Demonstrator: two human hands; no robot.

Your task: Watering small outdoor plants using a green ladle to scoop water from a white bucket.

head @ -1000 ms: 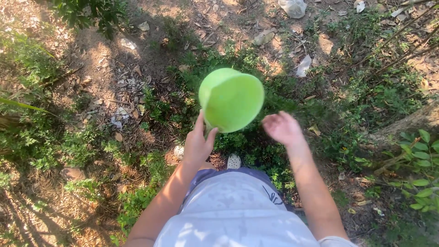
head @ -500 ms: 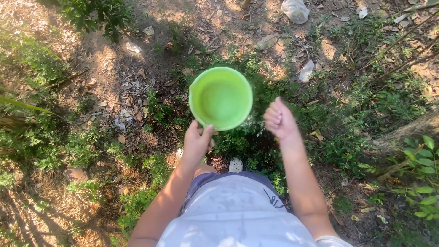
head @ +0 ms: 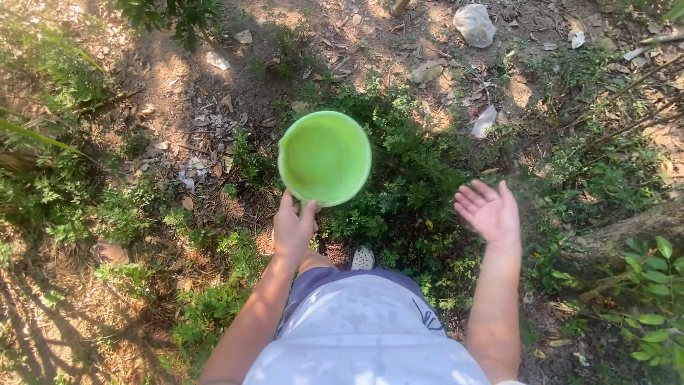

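Note:
My left hand (head: 293, 229) grips the handle of a light green plastic scoop (head: 324, 157), held mouth-up above low green plants (head: 399, 185). The scoop's inside looks empty. My right hand (head: 490, 211) is off to the right of the scoop, palm up with fingers spread, holding nothing, over the same plants. My white shirt and blue shorts fill the bottom of the view, and a white shoe (head: 363, 258) shows below the scoop.
Bare soil with dry leaves lies at the top. A crumpled plastic bag (head: 474, 24) sits at the top right. A tree trunk (head: 627, 232) slants in at the right, with leafy shrubs (head: 652, 299) below it. Weeds cover the left side.
The scoop has swung from tilted to mouth-up and moved slightly left. My right hand has gone from a loose fist near the scoop to an open palm farther right.

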